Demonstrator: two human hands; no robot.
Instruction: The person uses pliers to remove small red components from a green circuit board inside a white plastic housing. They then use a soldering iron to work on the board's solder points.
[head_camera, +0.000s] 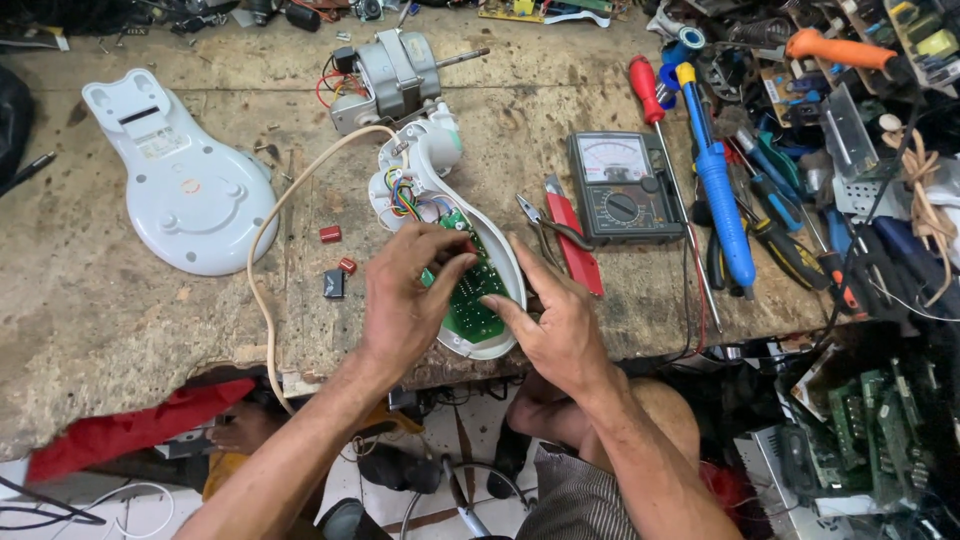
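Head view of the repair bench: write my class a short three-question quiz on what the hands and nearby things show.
1. True or false: both hands touch the green circuit board in the white housing.
2. Which lies right of the housing: A) meter B) white base cover?
3. What colour are the two small parts left of the left hand?

Key: 1 true, the right hand too. 2 A. 3 red.

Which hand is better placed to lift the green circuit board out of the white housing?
Probably the left hand: its fingertips already rest on the green circuit board. The right hand only steadies the edge of the white housing.
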